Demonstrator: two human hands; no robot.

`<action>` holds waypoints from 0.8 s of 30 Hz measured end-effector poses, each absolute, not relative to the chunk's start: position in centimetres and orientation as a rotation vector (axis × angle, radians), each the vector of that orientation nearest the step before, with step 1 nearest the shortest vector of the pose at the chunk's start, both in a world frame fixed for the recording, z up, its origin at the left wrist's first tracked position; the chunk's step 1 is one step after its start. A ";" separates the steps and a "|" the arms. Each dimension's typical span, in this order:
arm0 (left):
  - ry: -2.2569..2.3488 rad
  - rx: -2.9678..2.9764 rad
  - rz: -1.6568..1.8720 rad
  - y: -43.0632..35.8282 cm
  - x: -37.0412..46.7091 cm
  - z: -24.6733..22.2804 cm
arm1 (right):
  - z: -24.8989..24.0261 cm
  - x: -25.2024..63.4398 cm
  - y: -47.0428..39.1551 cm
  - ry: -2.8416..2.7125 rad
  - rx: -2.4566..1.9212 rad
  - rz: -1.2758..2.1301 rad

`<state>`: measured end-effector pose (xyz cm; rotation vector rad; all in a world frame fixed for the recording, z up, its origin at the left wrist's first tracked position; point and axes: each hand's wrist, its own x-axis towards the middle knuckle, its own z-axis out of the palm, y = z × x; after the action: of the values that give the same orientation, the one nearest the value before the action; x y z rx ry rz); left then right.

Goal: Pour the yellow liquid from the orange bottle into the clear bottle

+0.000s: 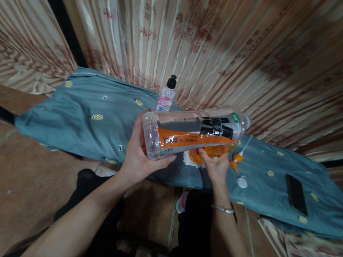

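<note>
My left hand (136, 157) is wrapped round the base end of a large clear plastic bottle (188, 124) with a black and orange label. The bottle lies nearly level in the air, its neck pointing right. Below it, my right hand (217, 165) is closed round a bottle of translucent orange liquid (196, 156); the large bottle hides its upper part. A torn white paper (188, 159) shows under the orange bottle. Just right of my right hand lies an orange pump head (236, 159) with a pale tube, and a round white cap (242, 182).
A teal patterned cloth (97, 109) covers the long narrow surface. Behind the large bottle stands a small clear bottle (165, 99) with a black top. A dark phone (297, 194) lies at the right. A pleated curtain (203, 43) hangs along the back.
</note>
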<state>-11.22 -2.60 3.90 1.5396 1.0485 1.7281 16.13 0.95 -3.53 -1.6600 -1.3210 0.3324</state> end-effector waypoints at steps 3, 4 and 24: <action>1.061 1.519 1.717 -2.7 -11.2 4.2 | -3.5 16.1 0.9 -1.275 -1.686 0.350; 1.060 1.514 1.714 -2.7 -11.2 4.2 | -3.5 16.1 0.9 -1.268 -1.689 0.353; 1.043 1.566 1.735 -2.5 -11.3 3.7 | -3.4 16.1 1.0 -1.279 -1.694 0.314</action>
<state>-11.32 -2.51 3.73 1.5658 1.0430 1.7346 16.09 0.99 -3.40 -1.6940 -1.2787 0.3138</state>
